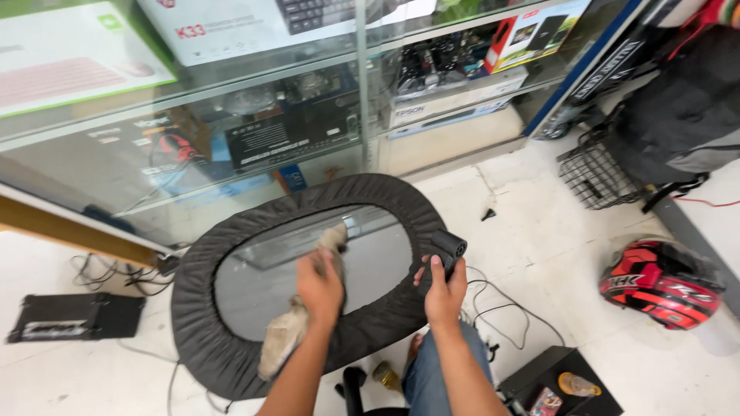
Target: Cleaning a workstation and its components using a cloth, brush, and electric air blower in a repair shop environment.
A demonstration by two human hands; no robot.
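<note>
1. One glass display cabinet [231,115] behind the oval mirror, shelves packed with boxed goods.
2. One oval mirror [308,277] with a black fabric rim, standing tilted on the floor and leaning back toward the cabinet; long axis runs lower left to upper right. It sits directly ahead of both hands.
3. One red and black helmet [661,283] on the floor, well right of the mirror.
4. One wire basket [597,176] up right of the mirror, near the dark bag.
5. One black box [73,316] on the floor left of the mirror, cables beside it.
6. One beige cloth [289,327] lying on the mirror glass, long axis along the mirror's, dangling past the lower rim.
7. Left hand [320,289] closed around the cloth's middle, pressed on the glass; nearer the glass centre.
8. Right hand [445,289] fingers wrapped around a small black blower [449,248] at the mirror's right rim.
</note>
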